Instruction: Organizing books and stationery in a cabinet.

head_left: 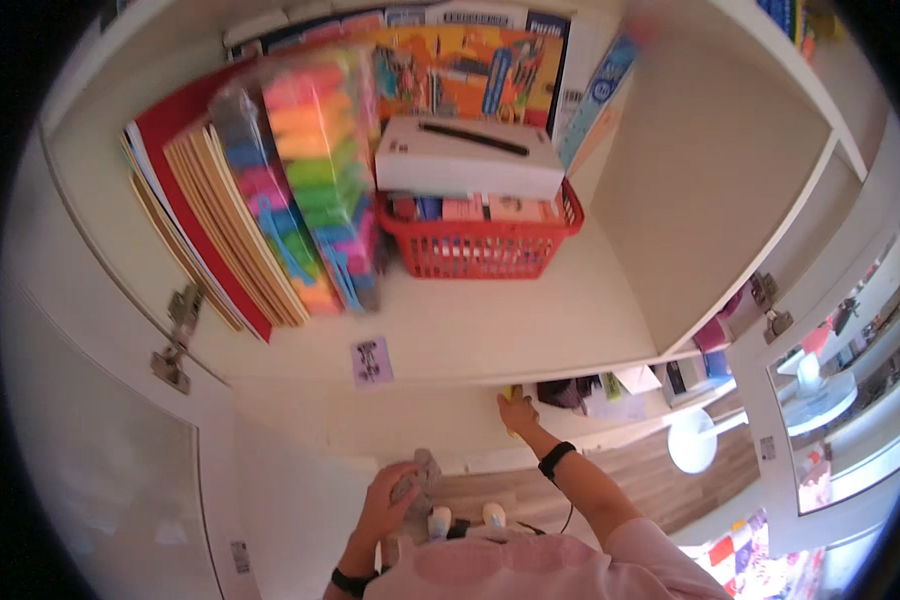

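The left hand (pixel 386 499) curls round a grey cloth (pixel 427 468), while the right hand (pixel 518 412), fingers folded over a mostly hidden yellow item (pixel 511 391) on the lower shelf (pixel 400 415), could topple the dark bundle (pixel 562 393) just beside it by sweeping rightward

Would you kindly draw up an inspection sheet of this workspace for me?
Surface: pale lower shelf, beneath an upper shelf.
Things in hand: grey cloth; yellow thing, mostly hidden.
Hands: left hand holds the grey cloth; right hand is at the yellow thing, grip unclear.
Clutter: dark bundle right of the right hand; on the upper shelf, red folder, bagged coloured packs and red basket under a white box.
Cables: thin dark cable near the pink shirt, ends unclear.
Surroundings: open cabinet doors, wooden floor.
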`<state>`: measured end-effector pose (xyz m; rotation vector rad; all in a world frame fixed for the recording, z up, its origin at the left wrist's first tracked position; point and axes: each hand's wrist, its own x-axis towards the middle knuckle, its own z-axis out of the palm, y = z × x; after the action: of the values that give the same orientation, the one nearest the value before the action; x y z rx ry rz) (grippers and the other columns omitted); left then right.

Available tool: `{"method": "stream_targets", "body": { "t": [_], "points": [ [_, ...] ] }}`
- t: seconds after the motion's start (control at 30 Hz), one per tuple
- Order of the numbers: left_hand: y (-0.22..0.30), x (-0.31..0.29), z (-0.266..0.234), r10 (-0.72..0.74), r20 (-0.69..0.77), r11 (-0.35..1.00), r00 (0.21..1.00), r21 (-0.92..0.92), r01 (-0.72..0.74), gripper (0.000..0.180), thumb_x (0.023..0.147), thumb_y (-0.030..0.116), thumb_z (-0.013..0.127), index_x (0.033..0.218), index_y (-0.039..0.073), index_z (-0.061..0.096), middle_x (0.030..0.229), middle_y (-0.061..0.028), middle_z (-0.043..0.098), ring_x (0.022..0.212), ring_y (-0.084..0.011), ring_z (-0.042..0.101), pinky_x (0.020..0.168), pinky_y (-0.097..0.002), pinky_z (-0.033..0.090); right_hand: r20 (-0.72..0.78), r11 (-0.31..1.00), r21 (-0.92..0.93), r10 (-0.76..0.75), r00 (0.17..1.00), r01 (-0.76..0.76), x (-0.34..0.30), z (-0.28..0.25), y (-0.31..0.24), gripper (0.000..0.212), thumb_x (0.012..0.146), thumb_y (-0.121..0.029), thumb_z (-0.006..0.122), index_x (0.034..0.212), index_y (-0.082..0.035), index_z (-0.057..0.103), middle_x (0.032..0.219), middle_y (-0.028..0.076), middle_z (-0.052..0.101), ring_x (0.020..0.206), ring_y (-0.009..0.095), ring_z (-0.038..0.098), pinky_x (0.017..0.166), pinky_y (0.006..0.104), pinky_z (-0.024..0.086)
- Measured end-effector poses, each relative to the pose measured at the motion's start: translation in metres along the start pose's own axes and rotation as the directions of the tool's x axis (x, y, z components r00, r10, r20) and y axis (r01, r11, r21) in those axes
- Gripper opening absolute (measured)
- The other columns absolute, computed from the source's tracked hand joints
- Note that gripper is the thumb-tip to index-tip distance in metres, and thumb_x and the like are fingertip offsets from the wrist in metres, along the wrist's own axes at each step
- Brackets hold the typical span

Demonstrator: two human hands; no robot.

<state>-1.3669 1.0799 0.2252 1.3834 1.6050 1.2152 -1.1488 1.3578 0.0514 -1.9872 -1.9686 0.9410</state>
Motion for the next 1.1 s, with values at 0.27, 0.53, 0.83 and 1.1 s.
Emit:
{"method": "stream_targets", "body": {
  "t": [0.27,0.53,0.83,1.1],
  "points": [
    [0.001,-0.051,-0.035,-0.040,-0.246,0.993,0.968,0.101,0.067,0.030,0.080,0.010,0.066,0.108,0.003,0.060,0.110,-0.0151,0.061,0.104,-0.0286,0.058,0.090,-0.0360,0.044,0.572,0.760,-0.049,-0.511,0.642,0.648,-0.001,-0.025,-0.062,0.066,0.092,-0.049,0.042,0.139,-0.004,0.033,0.141,0.022,0.037,0.129,0.034,0.037,0.105,0.0380,0.031],
    [0.001,-0.001,-0.031,0.002,-0.132,1.000,0.991,0.003,-0.001,0.031,0.080,0.011,0.065,0.109,0.002,0.059,0.107,-0.0153,0.062,0.100,-0.0283,0.060,0.087,-0.0349,0.046,-0.057,0.260,-0.058,-0.965,0.257,0.964,-0.223,-0.402,-0.234,0.072,0.074,-0.014,0.074,0.136,-0.006,0.037,0.131,0.016,0.049,0.124,0.029,0.045,0.103,0.0404,0.035],
    [0.010,0.031,-0.010,0.118,0.082,0.993,0.990,-0.006,-0.118,0.033,0.082,0.012,0.064,0.113,0.002,0.058,0.111,-0.0128,0.061,0.105,-0.0248,0.057,0.091,-0.0334,0.044,0.241,0.380,-0.459,-0.816,0.525,0.803,-0.057,-0.443,-0.345,0.103,0.065,-0.053,0.074,0.140,0.000,0.028,0.138,0.025,0.037,0.126,0.037,0.038,0.105,0.0391,0.032],
    [0.040,0.002,-0.036,0.052,0.058,0.988,0.997,-0.149,-0.043,0.033,0.092,0.021,0.056,0.121,0.003,0.054,0.123,-0.0124,0.056,0.113,-0.0247,0.053,0.096,-0.0362,0.041,0.153,0.510,-0.606,-0.679,0.718,0.611,-0.105,-0.441,-0.353,0.109,0.057,-0.056,0.075,0.140,-0.003,0.029,0.136,0.028,0.035,0.126,0.040,0.035,0.105,0.0432,0.032]
  ]
}}
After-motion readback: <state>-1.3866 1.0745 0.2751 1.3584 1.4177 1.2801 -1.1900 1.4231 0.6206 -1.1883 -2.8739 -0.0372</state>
